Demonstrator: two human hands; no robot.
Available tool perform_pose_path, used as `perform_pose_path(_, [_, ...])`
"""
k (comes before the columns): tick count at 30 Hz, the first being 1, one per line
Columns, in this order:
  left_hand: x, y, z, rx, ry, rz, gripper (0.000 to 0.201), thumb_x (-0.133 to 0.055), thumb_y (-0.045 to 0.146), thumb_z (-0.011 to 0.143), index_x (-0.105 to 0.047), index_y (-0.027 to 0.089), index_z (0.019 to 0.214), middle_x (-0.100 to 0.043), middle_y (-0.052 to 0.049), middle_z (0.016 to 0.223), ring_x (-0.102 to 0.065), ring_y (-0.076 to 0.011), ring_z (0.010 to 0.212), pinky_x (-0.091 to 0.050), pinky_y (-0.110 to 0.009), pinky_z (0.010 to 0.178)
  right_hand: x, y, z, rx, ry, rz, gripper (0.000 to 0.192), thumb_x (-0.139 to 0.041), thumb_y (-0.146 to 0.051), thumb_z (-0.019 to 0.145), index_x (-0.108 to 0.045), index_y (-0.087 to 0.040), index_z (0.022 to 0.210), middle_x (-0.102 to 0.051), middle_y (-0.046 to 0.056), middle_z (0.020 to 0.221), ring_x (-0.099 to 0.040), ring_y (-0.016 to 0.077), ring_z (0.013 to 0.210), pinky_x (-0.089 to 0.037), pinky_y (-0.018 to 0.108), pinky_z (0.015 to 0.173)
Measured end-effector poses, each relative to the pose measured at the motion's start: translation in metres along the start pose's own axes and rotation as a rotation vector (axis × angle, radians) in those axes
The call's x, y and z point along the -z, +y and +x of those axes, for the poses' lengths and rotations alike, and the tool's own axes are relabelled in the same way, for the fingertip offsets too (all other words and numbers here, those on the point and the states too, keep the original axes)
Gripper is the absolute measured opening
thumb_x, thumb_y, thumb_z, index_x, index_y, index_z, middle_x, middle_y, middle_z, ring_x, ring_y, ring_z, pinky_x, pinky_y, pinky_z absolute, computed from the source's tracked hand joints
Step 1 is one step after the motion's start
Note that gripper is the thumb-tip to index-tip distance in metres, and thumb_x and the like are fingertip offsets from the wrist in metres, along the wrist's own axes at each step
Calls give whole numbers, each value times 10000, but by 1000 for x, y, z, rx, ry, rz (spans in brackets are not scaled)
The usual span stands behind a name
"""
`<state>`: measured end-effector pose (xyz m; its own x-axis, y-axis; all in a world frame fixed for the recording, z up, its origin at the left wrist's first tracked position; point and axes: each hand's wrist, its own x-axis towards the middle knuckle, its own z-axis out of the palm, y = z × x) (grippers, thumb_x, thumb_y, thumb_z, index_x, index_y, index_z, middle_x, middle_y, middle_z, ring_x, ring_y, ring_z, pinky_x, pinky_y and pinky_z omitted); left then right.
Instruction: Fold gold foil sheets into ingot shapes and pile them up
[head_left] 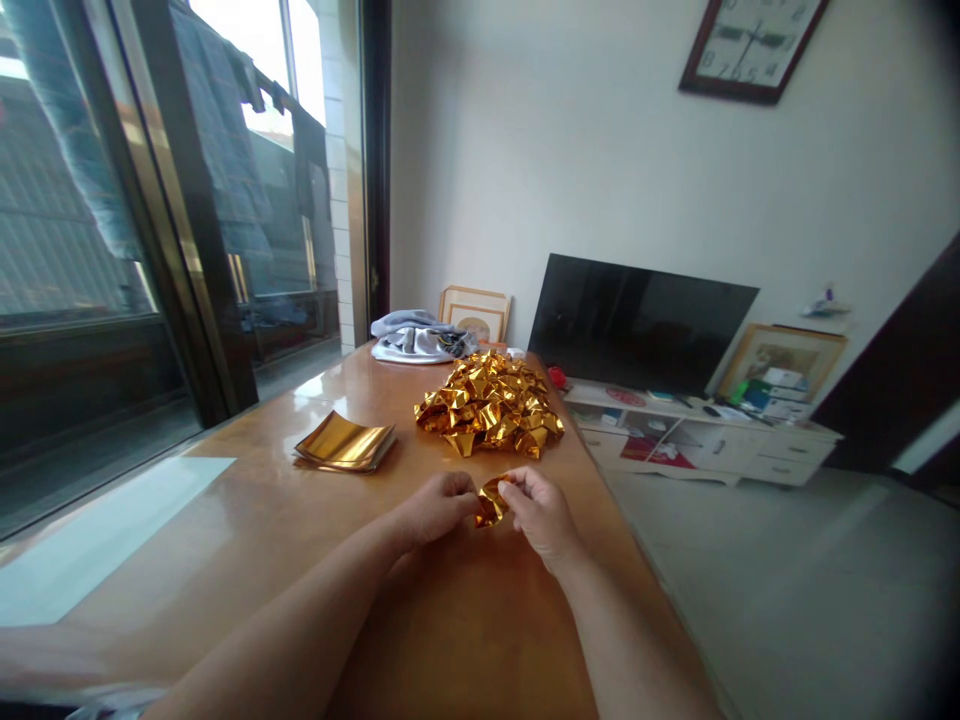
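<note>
We hold a small folded piece of gold foil paper [491, 502] between both hands, just above the near middle of the wooden table [247, 520]. Our left hand [435, 507] is curled nearly closed, its fingertips pinching the left edge of the piece. Our right hand [541, 515] is likewise mostly closed, thumb and fingers gripping the right edge. Just beyond the hands lies a heap of folded gold pieces [491, 402]. To its left, a flat stack of gold foil sheets [345, 442] rests on the table, apart from the heap. At the far end sits a bundle of grey cloth [420, 337].
</note>
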<state>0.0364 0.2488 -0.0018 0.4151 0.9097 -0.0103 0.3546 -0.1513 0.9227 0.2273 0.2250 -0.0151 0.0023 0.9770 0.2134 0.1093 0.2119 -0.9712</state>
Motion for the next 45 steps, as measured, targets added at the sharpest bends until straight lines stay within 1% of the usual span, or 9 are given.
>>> perform_pose_path(4, [-1, 2, 0, -22, 33, 26, 227, -629, 383, 728, -632, 157, 717, -590, 2, 669, -502, -146, 623, -334, -240, 536, -3, 2, 3, -45, 49, 47, 301, -645, -474, 815, -615, -182, 879, -580, -27, 677, -439, 88, 487, -370, 220, 442])
perform_pose_path(8, [-1, 0, 3, -13, 72, -22, 226, -643, 379, 709, -651, 153, 694, -595, -8, 633, -508, -156, 614, -333, -249, 536, -4, 1, 2, -26, 17, 73, 376, -658, -542, 809, -596, -194, 936, -585, -29, 683, -449, 88, 478, -364, 213, 429])
perform_pose_path(12, [9, -9, 11, -16, 215, -55, 268, -675, 419, 697, -676, 151, 703, -612, -18, 631, -525, -169, 633, -337, -259, 550, -4, 0, 2, -27, 49, 58, 436, -624, -621, 807, -583, -202, 918, -548, -34, 636, -438, 96, 472, -354, 214, 425])
perform_pose_path(15, [21, -15, 19, 67, 381, -35, 343, -671, 486, 716, -678, 143, 708, -587, -13, 604, -493, -149, 580, -302, -257, 523, -2, 1, 3, -37, 78, 17, 438, -604, -639, 812, -578, -205, 869, -534, -31, 615, -434, 106, 470, -347, 225, 428])
perform_pose_path(21, [39, -22, 29, 160, 510, 31, 383, -651, 518, 736, -666, 136, 718, -584, -26, 602, -477, -139, 525, -294, -265, 503, -1, 10, 5, 35, 66, -105, 410, -584, -611, 850, -586, -204, 803, -541, -23, 605, -450, 125, 493, -349, 241, 457])
perform_pose_path(28, [56, -31, 46, 305, 593, 125, 327, -682, 460, 715, -654, 145, 632, -610, -53, 578, -519, -155, 513, -313, -264, 481, -1, 15, 7, 54, 79, -148, 401, -555, -589, 877, -590, -202, 778, -548, -22, 601, -451, 128, 499, -336, 238, 471])
perform_pose_path(36, [62, -33, 72, 421, 649, 101, 246, -685, 391, 725, -643, 149, 703, -697, -97, 681, -606, -180, 544, -397, -262, 476, -1, 18, 8, 71, 96, -194, 395, -539, -570, 891, -586, -200, 760, -546, -20, 605, -469, 131, 527, -349, 235, 500])
perform_pose_path(40, [60, -28, 76, 425, 670, 51, 193, -668, 335, 748, -619, 150, 721, -695, -102, 694, -642, -196, 585, -430, -264, 495, -1, 17, 7, 73, 98, -192, 397, -535, -568, 891, -582, -197, 757, -548, -14, 609, -469, 133, 525, -348, 236, 496])
perform_pose_path(45, [52, -15, 60, 340, 665, -3, 138, -635, 243, 742, -569, 161, 653, -640, -62, 649, -610, -172, 591, -412, -252, 519, 0, 16, 7, 68, 92, -183, 396, -538, -567, 888, -581, -196, 757, -547, -13, 607, -458, 131, 522, -341, 236, 490])
